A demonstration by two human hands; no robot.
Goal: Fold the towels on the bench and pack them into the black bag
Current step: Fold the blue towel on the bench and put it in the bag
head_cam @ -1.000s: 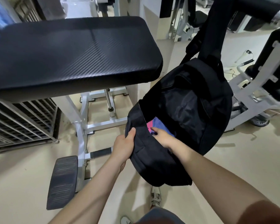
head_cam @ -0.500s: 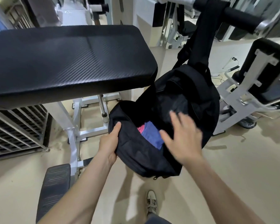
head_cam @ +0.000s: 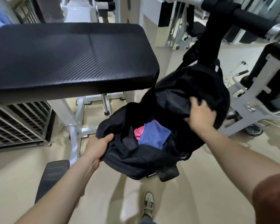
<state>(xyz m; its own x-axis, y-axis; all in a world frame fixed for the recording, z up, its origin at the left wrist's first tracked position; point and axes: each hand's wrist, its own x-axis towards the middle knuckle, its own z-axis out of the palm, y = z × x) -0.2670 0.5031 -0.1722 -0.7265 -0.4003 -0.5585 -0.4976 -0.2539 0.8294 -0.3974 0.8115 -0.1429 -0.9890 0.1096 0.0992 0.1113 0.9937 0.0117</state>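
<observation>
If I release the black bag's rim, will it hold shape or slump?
Likely slump: the black bag is soft cloth, creased and sagging where the left hand grips its rim. It probably swings rather than drops, since its strap hangs over a padded bar. Probably light: only a blue towel and pink cloth show inside.

A gym, going by the black padded vinyl bench (head_cam: 68, 59) on a white steel frame (head_cam: 74, 131), black foam-covered roller bar (head_cam: 249, 21) and white-framed exercise machine (head_cam: 252, 97).

L hand (head_cam: 96, 147), R hand (head_cam: 200, 118): curled fingers, arms fwd.
</observation>
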